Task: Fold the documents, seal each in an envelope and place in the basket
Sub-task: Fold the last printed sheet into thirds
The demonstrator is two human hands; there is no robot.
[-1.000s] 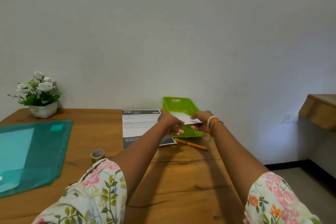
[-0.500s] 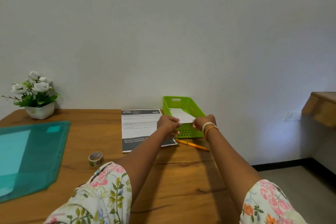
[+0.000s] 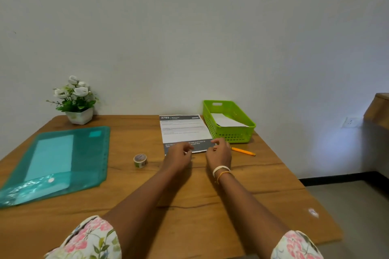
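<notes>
My left hand (image 3: pixel 179 154) and right hand (image 3: pixel 219 153) hover loosely curled, empty, over the document's (image 3: pixel 183 130) near edge; basket (image 3: pixel 231 132) at 1 o'clock holds an envelope (image 3: pixel 226 122)

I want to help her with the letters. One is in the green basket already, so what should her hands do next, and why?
Probably take hold of the near edge of the printed document to start folding it. It lies flat and unfolded beside the green basket, and the left hand and right hand hover empty at that edge.
</notes>
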